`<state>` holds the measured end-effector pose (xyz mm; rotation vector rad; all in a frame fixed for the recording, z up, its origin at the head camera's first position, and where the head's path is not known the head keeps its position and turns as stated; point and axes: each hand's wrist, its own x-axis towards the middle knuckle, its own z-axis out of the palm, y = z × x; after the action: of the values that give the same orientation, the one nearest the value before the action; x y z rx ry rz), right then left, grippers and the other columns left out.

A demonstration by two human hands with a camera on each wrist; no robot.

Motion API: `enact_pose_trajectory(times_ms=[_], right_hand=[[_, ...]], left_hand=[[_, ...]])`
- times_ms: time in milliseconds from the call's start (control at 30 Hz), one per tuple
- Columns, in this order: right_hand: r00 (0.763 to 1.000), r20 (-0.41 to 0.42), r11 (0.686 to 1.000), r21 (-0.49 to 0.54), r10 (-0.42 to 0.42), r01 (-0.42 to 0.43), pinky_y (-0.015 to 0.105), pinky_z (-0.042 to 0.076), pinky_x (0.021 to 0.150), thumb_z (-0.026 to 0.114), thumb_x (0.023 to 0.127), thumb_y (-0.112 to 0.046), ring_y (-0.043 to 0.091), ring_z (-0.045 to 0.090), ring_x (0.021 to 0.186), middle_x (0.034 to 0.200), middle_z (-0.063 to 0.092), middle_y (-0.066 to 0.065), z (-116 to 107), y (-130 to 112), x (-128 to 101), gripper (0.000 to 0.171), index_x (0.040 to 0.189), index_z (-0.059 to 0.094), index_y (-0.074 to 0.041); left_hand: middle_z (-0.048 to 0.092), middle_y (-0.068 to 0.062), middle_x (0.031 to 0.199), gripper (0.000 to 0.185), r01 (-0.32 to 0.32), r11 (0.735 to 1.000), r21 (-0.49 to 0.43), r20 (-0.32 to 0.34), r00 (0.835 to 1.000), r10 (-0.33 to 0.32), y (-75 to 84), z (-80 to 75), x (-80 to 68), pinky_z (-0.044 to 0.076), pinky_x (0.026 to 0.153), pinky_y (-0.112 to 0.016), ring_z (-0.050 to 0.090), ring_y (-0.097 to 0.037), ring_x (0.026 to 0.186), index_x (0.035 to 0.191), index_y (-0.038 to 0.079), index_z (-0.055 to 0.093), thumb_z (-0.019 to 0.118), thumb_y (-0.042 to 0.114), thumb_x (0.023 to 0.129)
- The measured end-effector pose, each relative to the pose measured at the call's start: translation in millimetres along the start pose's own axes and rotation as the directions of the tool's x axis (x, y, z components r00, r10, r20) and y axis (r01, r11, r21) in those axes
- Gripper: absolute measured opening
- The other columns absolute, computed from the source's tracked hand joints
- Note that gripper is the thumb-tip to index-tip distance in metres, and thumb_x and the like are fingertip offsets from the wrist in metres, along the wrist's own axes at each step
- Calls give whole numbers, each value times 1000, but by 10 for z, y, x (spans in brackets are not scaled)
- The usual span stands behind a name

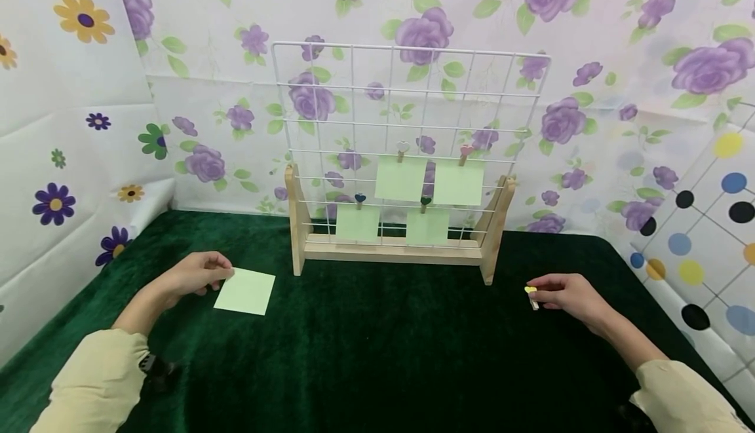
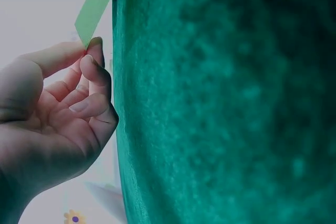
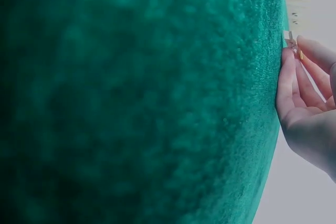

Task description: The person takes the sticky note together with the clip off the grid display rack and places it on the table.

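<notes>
My left hand [image 1: 197,274] pinches a pale green square of paper [image 1: 245,291] by its upper left corner, left of the grid rack. In the left wrist view, thumb and fingertip meet on the corner of the green paper [image 2: 97,9]. On the right side, my right hand [image 1: 569,295] pinches a small clothespin with a yellow heart [image 1: 532,294] between thumb and fingers. The right wrist view shows the clothespin [image 3: 294,47] at the fingertips, partly hidden. Between the hands stands a white wire grid [image 1: 407,105] in a wooden base [image 1: 389,253].
Several green papers hang on the grid, among them an upper one [image 1: 401,179] and a lower one [image 1: 427,226], each under a heart clothespin. A dark green cloth [image 1: 377,341] covers the table. Flower-patterned sheets [image 1: 236,40] hang behind and at the left; a dotted sheet [image 1: 708,223] borders the right.
</notes>
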<state>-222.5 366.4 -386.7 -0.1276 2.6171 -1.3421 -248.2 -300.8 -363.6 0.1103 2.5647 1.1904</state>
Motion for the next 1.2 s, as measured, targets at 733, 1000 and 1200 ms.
enact_pose_trajectory(times_ms=[733, 1000, 1200], right_hand=[[1000, -5, 1000, -25, -14, 14, 30, 54, 77, 68, 92, -26, 19, 63, 95, 115, 64, 16, -6, 14, 12, 44, 122, 62, 4], [1000, 1, 1000, -19, -11, 11, 32, 54, 77, 67, 93, -24, 21, 62, 98, 118, 61, 20, -12, -12, 16, 47, 126, 56, 8], [1000, -3, 1000, -16, -8, 8, 34, 54, 78, 63, 96, -24, 25, 61, 101, 124, 58, 24, -27, -11, 12, 49, 129, 53, 9]], left_hand=[[58, -8, 92, 31, 26, 999, 46, -14, 1000, -26, -62, -19, 7, 43, 64, -35, 52, -23, 81, 114, -4, 54, 53, 24, 100], [58, -10, 96, 34, 33, 998, 59, -25, 999, -32, -51, -22, 1, 45, 65, -35, 53, -24, 83, 118, -6, 54, 52, 24, 100], [59, -21, 108, 42, 15, 998, 67, -36, 999, -13, -32, -36, 0, 47, 69, -35, 57, -30, 94, 123, -9, 50, 48, 27, 102]])
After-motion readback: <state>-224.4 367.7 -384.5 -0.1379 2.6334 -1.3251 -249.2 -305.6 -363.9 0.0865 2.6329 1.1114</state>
